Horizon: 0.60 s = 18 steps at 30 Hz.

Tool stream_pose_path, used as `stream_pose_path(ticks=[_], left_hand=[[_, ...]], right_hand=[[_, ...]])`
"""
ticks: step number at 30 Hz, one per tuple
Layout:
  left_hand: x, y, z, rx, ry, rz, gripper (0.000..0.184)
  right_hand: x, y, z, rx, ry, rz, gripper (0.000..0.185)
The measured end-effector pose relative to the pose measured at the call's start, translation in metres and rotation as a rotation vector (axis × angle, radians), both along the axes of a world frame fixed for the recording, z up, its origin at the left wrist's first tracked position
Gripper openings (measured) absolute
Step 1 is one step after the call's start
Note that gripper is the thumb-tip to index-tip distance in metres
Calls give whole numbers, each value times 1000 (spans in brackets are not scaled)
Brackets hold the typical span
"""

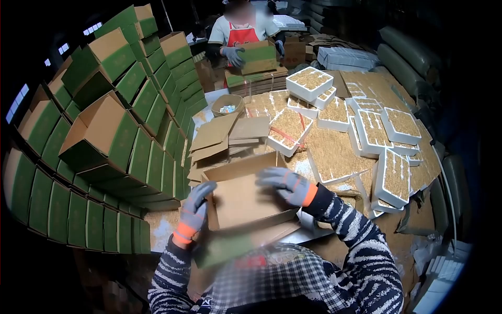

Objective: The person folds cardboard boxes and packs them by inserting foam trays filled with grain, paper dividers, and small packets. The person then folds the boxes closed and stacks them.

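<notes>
An open cardboard box [251, 201] with a bare brown inside lies in front of me, its green outer side towards my body and blurred. My left hand [197, 206], in a grey glove with an orange cuff, is at the box's left edge, fingers pointing up along it. Over the upper right part of the box is my right hand [287, 184], gloved alike, its fingers spread and smeared by motion. Flat cardboard pieces [214, 136] lie just beyond the box.
Green boxes [117, 136] stand in tall stacks at the left. White trays [375, 128] with a straw-coloured filling are piled at the right. Across the table a co-worker [244, 35] in a red apron holds a green box [259, 56]. A round basket [228, 104] stands between us.
</notes>
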<state>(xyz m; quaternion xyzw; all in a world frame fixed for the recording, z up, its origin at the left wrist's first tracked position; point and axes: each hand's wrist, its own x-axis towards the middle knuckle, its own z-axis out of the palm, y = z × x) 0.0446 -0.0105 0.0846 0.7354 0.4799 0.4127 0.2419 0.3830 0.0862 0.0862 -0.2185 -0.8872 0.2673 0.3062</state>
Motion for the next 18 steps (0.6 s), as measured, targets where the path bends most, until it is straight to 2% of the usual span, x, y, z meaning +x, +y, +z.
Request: stream_pose_path(ticks=[1, 3, 4, 5, 7, 8, 9, 10, 11, 13, 14, 15, 17, 18], left_hand=[[-8, -10, -2, -85, -262, 157, 50], [-28, -15, -49, -260, -797, 208, 55], [-30, -17, -64, -451, -743, 230, 70], [-33, -23, -100, -571, -815, 166, 72], [-2, -23, -99, -728, -632, 201, 71], [19, -23, -96, -764, -557, 234, 70], [29, -22, -96, -697, -528, 252, 71], [39, -21, -96, -630, -497, 271, 73], [27, -19, -121, -543, -471, 244, 77], [13, -24, -139, -468, -433, 263, 78], [6, -30, -147, -483, -460, 265, 79], [0, -35, -152, -524, -549, 256, 80], [-16, -39, -141, -623, -1059, 176, 82], [-24, -30, -120, -564, -1286, 86, 83]], right_hand=[[15, 0, 1, -6, 144, -205, 60], [39, 14, -21, -249, 472, -387, 74], [49, 23, -48, -442, 468, -353, 83], [54, 22, -69, -697, 329, -319, 92], [43, 7, -80, -1002, 82, -325, 95], [29, 0, -80, -897, 17, -299, 94], [15, -5, -80, -786, -47, -266, 93], [4, -7, -91, -766, 64, -254, 93], [2, -17, -73, -826, 97, -271, 97], [-1, -17, -98, -627, 178, -277, 101], [-7, -21, -108, -642, 275, -275, 103], [-18, -25, -92, -699, 387, -277, 105], [-40, -31, -45, -747, 521, -322, 108], [-47, -21, -25, -712, 585, -256, 104]])
